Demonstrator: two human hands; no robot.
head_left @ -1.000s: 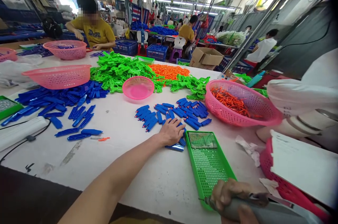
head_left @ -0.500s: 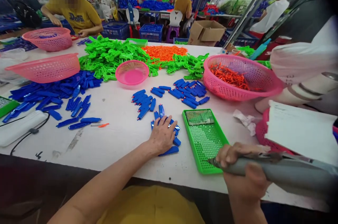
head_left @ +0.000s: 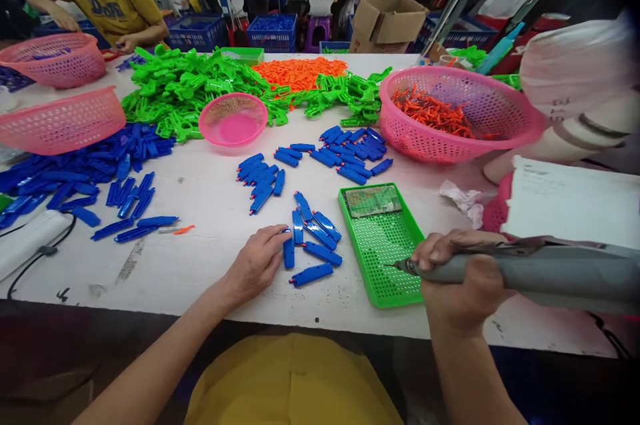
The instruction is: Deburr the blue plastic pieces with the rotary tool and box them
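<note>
My left hand point(head_left: 256, 261) rests on the white table point(head_left: 210, 211), fingertips touching a blue plastic piece point(head_left: 289, 253) at the left of a small group of blue pieces point(head_left: 313, 238). My right hand point(head_left: 463, 278) grips a grey electric screwdriver point(head_left: 525, 271) held level, its tip pointing left over a green perforated tray point(head_left: 385, 245). A wad of small screws lies at the tray's far end.
A pink basket of orange parts point(head_left: 455, 111) stands at the right, a small pink bowl point(head_left: 233, 119) in the middle, heaps of green parts point(head_left: 200, 81) and blue parts point(head_left: 75, 171) at the left. A person in a yellow shirt point(head_left: 115, 5) works across the table.
My left hand pulled several blue pieces toward the near edge, then slid left off them, leaving them spread out. My right hand rose with the screwdriver over the tray.
</note>
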